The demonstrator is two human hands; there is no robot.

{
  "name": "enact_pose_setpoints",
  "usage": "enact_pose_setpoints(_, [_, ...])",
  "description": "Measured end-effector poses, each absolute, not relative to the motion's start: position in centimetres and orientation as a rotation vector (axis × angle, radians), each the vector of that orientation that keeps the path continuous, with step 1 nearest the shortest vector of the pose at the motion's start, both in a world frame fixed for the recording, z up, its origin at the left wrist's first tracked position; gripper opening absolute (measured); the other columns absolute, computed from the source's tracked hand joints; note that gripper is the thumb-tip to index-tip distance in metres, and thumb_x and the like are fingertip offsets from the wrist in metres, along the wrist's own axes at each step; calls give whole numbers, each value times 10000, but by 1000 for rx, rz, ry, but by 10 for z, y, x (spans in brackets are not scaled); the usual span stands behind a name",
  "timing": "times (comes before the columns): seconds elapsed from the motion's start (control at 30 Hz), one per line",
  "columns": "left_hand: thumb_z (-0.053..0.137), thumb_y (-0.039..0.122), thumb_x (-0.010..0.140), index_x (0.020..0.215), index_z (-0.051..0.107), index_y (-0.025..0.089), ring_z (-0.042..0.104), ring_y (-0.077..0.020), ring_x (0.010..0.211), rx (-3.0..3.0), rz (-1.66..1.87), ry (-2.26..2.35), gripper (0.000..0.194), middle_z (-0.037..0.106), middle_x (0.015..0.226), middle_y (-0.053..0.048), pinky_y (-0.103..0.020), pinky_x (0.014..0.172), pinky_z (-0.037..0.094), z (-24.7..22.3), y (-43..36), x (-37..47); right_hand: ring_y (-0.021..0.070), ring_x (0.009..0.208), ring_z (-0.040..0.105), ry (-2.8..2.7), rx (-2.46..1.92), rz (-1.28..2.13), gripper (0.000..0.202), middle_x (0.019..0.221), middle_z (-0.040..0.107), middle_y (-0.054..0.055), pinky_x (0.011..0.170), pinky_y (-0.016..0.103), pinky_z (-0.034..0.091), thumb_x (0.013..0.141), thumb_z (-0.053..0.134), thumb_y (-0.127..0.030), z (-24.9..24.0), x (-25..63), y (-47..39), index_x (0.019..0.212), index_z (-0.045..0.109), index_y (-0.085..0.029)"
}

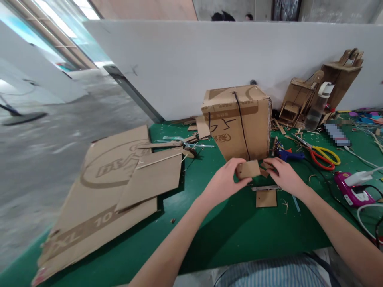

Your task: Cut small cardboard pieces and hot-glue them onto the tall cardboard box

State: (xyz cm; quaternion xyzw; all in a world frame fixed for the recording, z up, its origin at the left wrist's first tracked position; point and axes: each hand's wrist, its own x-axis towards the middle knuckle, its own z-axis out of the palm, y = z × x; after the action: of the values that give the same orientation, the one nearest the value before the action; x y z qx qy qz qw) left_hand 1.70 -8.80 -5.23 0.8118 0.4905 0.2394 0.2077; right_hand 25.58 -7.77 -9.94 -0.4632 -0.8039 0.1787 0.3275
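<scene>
From far off, I see my left hand [225, 182] pinching a small card [250, 169] by its left end. The fingers are bent at the top and the thumb is below, so that hand is just a bit open, with the card in the gap. The card is up over the green counter [221, 239], in front of the big box [239, 127].

My right hand [286, 176] is just beside it. Its finger and thumb are bent close around a brown scrap [265, 164], but I cannot tell if they squeeze it.

The card looks light and stiff, and not slippery. I think a soft pinch on its edges would hold it well. A hard squeeze could crush or bend it.

Near my hands, a flat square [266, 199] with a little hole lies on the counter, just below a thin strip [265, 187]. The blue glue gun [291, 156] and the scissors [323, 158] lie past my right hand, on its right side.
</scene>
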Motion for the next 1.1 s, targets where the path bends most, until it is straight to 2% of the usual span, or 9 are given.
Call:
enact_pose_setpoints(0.13, [662, 379, 799, 1129, 492, 208, 628, -214, 882, 1992, 923, 1478, 409, 614, 1078, -78, -320, 714, 506, -65, -79, 16, 251, 1086, 578, -2366, -1182, 249, 336, 1241, 598, 110, 914, 438, 494, 946, 436, -179, -93, 253, -82, 1248, 579, -212])
enact_pose_setpoints(0.3, [582, 362, 834, 1058, 423, 204, 602, -122, 603, 1454, 973, 1204, 317, 591, 813, 11, -264, 574, 500, -78, -80, 29, 327, 1165, 479, -2210, -1531, -280, 533, 1307, 570, 140, 964, 489, 410, 844, 437, -59, -90, 273, -74, 1359, 505, -181])
enact_pose_setpoints(0.4, [531, 327, 855, 1091, 465, 189, 644, -127, 711, 1281, 993, 1079, 281, 603, 911, -29, -268, 629, 537, -79, -81, 34, 335, 1179, 470, -2189, -1689, -436, 520, 1314, 553, 180, 979, 468, 382, 869, 414, -79, -102, 291, -65, 1386, 467, -114])
enact_pose_setpoints(0.5, [528, 279, 848, 1163, 461, 182, 672, -140, 794, 1277, 1015, 1092, 336, 601, 1086, -81, -290, 686, 563, -79, -77, 35, 321, 1114, 503, -2181, -1787, -490, 489, 1249, 582, 178, 963, 449, 385, 896, 383, -97, -114, 300, -59, 1377, 471, -112])
enact_pose_setpoints(0.67, [567, 242, 842, 1073, 441, 175, 667, -125, 710, 1436, 1121, 1193, 272, 619, 886, -22, -264, 645, 535, -88, -61, 29, 327, 1031, 518, -2120, -1888, -512, 443, 1188, 569, 213, 895, 434, 415, 886, 420, -132, -120, 302, -54, 1315, 513, -71])
enact_pose_setpoints(0.77, [579, 239, 831, 1015, 412, 190, 655, -113, 672, 1443, 1189, 1212, 252, 620, 862, -7, -241, 605, 511, -95, -50, 23, 322, 980, 525, -2103, -1933, -459, 417, 1081, 574, 206, 867, 433, 421, 879, 441, -144, -118, 303, -53, 1274, 540, -58])
enact_pose_setpoints(0.9, [566, 250, 824, 1014, 408, 190, 629, -112, 637, 1464, 1221, 1242, 254, 614, 820, 0, -230, 568, 477, -96, -41, 11, 338, 973, 510, -2054, -1983, -464, 520, 1075, 543, 218, 829, 454, 418, 836, 513, -157, -115, 303, -54, 1341, 479, -34])
enact_pose_setpoints(1.0, [523, 266, 837, 1120, 486, 161, 595, -111, 613, 1663, 1036, 1247, 304, 633, 870, -27, -246, 572, 476, -92, -44, 3, 341, 993, 503, -2039, -2009, -475, 543, 1083, 531, 213, 821, 458, 413, 826, 551, -168, -110, 301, -56, 1348, 472, -40])
enact_pose_setpoints(1.1, [472, 279, 871, 1280, 522, 162, 606, -145, 660, 1939, 699, 1305, 428, 665, 945, -61, -272, 597, 482, -86, -52, 2, 331, 1010, 505, -1999, -2027, -470, 493, 1099, 528, 193, 820, 441, 414, 834, 568, -194, -104, 298, -58, 1310, 515, -77])
